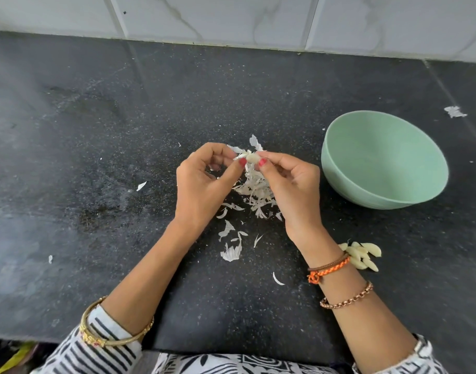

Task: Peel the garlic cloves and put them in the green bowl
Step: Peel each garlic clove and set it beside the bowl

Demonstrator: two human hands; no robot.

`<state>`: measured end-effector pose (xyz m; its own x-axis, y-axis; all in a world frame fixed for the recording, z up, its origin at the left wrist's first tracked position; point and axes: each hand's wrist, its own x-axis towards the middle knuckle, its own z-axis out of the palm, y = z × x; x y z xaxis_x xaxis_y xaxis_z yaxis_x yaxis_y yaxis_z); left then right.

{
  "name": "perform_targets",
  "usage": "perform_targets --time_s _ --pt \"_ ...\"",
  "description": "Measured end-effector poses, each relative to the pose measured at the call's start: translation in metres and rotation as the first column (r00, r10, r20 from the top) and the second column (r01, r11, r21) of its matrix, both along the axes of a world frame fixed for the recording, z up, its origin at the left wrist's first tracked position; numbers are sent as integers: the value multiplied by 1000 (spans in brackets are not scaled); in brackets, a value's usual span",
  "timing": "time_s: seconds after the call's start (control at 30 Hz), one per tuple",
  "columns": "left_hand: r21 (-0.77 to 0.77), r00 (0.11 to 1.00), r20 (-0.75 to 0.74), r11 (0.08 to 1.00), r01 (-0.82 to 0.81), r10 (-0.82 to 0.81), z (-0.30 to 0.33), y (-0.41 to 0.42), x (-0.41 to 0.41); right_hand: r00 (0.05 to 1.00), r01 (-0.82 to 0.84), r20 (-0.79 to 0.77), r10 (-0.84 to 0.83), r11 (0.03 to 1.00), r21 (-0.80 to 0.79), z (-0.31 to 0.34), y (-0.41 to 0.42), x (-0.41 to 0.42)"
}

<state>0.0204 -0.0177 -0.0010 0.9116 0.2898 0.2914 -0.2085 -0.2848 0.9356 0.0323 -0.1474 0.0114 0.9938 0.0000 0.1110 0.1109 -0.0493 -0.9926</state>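
Nearest the body, two forearms in black-and-white patterned sleeves (104,344) reach forward over the dark speckled desk (96,157); the left wrist carries a gold bangle (112,338), the right an orange braided thread band (329,268) and a copper-coloured chain bracelet (346,296). Just to the right of the right wrist, partly hidden behind it, a small heap of peeled garlic cloves (362,255) lies on the desk. Between the two forearms and below the hands, torn garlic skins (254,190) are scattered, thickest directly under the fingers and thinning toward the body, with a few stray flakes off to the left of the left hand. The left hand (201,184) and the right hand (291,182) meet above this pile, fingers curled; both pinch a single garlic clove (252,157) between thumb and fingertips, the red-painted thumbnails facing each other on either side of it, with loose papery skin sticking up from the clove. To the right of the right hand, a little farther out, stands the green bowl (420,190), upright on the desk; no cloves show in the part of its inside that is visible. Another scrap of skin (455,112) lies beyond the bowl, farther right. Behind everything, the desk meets a wall of white marbled tiles (231,17).
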Motion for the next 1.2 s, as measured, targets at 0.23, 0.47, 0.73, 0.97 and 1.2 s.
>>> perform_targets --time_s 0.23,0.47,0.73,0.97,1.2 --pt "261 996 88 965 6 -30 -1 0 -1 995 26 103 -6 980 -197 -6 -1 1" --pt "281 989 130 959 26 -65 0 0 -1 959 131 283 1 884 -449 -9 -5 4" --pt "263 985 125 961 82 -118 0 3 0 848 331 530 7 774 -540 -15 -5 6" --pt "384 978 170 922 44 -117 -2 1 1 782 393 621 58 727 -563 -17 -4 7" --pt "316 992 113 948 18 -56 -4 -2 0 763 402 642 78 720 -565 -18 -4 8"
